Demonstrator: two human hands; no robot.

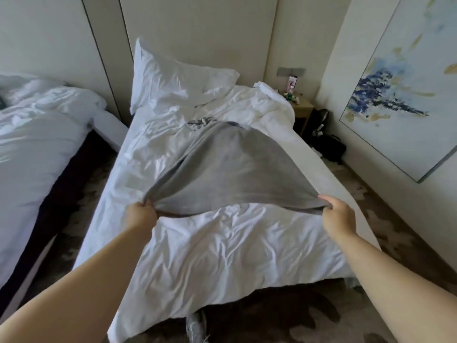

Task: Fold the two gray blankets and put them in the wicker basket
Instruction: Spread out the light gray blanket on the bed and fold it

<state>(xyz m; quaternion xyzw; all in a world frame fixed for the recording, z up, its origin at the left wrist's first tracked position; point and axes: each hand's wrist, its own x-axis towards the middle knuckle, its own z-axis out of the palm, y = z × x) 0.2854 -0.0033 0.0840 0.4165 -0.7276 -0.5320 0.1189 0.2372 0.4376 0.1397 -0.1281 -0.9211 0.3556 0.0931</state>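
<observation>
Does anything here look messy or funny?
Yes. The white duvet is bunched up in a heap at the far right corner of the bed, and the pillow leans crookedly against the wall. The gray blanket isn't messy: the left hand and right hand are each holding a corner.

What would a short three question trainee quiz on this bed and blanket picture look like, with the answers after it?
1. True or false: both hands grip the gray blanket.
2. The blanket's far end rests on: A) the floor, B) the bed, C) the nightstand.
3. Is a wicker basket in view?

Key:
1. True: the left hand and the right hand each pinch a near corner, lifted off the sheet.
2. B.
3. No, none shows.
</observation>
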